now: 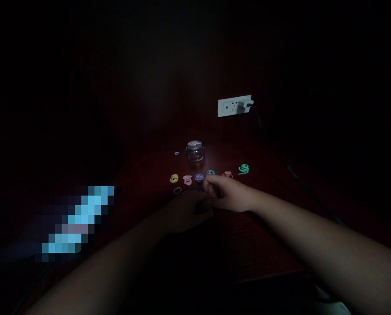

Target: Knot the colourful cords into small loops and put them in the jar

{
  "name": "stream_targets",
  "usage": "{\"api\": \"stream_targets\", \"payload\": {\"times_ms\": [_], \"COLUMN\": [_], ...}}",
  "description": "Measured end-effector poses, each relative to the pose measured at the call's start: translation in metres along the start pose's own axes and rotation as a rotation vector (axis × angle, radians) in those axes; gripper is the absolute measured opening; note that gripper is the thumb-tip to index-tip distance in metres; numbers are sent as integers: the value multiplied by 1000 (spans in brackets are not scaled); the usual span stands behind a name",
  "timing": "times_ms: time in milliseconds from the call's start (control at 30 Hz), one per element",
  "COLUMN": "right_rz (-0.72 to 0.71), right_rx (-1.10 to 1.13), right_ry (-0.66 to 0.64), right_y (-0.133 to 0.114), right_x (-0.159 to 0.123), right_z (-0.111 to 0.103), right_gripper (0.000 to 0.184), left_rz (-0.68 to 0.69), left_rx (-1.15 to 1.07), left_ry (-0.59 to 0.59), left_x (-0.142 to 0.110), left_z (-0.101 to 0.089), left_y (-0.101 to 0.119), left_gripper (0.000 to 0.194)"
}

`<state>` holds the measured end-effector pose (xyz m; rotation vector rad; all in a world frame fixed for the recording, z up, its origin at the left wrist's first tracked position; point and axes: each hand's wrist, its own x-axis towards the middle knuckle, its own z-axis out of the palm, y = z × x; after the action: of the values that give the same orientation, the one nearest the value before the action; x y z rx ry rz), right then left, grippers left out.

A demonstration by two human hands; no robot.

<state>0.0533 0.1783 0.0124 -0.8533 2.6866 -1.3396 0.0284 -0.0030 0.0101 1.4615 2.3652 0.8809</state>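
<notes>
The scene is very dark. My right hand [226, 192] rests on the dark reddish table [257, 245] with its fingers curled in, next to several small coloured elastic rings. My left hand [185, 212] lies just below and left of it, fingers closed and touching the right hand's fingertips. Whatever they pinch between them is hidden in shadow. Just beyond the hands lie a yellow ring [174, 178], a pink ring [187, 179], a purple ring [199, 177] and a green ring [243, 168]. A small clear jar [195, 151] with a lid stands behind them.
A white wall socket [235, 106] with a plug and a dark cable sits on the wall behind the table. A blurred blue glowing patch [75, 223] lies at the left. A lone small ring [176, 153] lies left of the jar.
</notes>
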Motion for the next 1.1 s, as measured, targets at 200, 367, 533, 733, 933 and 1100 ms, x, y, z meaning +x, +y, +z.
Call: {"api": "stream_targets", "payload": {"times_ms": [200,367,533,733,933,1100], "right_rz": [60,72,61,60,68,54], "right_rx": [-158,-235,-207,-178,-100,-81], "right_ry": [-72,-84,-82,-27,21,82], "right_y": [-4,-10,-5,2,6,8], "right_x": [-5,-8,-5,-1,3,4], "right_z": [-1,-2,-2,0,1,1], "right_gripper": [18,21,20,17,19,19], "left_rz": [-34,-41,-52,-36,-3,-13], "left_rx": [58,97,55,0,-77,-110], "left_ry": [-10,-48,-41,-11,34,103], "left_x": [-3,-5,-4,1,2,3], "left_z": [1,0,-1,-3,-4,-2], "left_y": [6,12,10,5,-1,-3], "left_gripper": [22,17,16,17,20,18]}}
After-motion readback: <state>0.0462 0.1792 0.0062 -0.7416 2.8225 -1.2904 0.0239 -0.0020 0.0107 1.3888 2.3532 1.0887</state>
